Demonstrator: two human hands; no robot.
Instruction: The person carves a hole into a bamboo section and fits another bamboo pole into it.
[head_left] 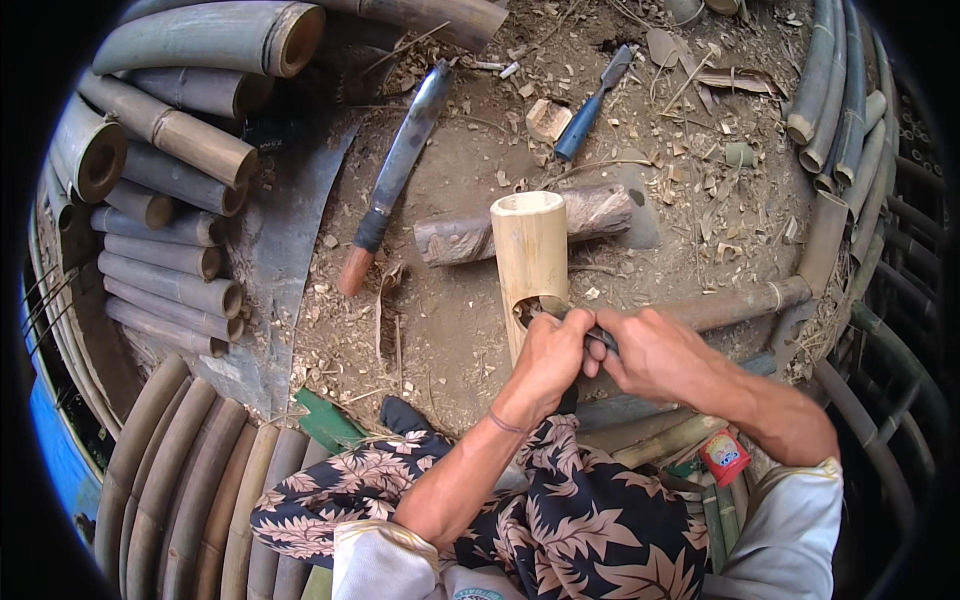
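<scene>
A pale, scraped bamboo tube leans toward me, its open end away from me. An arched hole is cut in its side near my hands. At that hole my left hand is closed, fingers curled beside the tube. My right hand meets it from the right, wrapped round a small tool with a dark handle, seemingly a knife. The working end is mostly hidden by my fingers and the hole. Under the tube's far part lies a short, rough log.
A big knife with a wooden grip lies left of the log. A blue-handled chisel and a cut bamboo block lie beyond. Bamboo poles are stacked left, others right. A red cup sits near my right forearm.
</scene>
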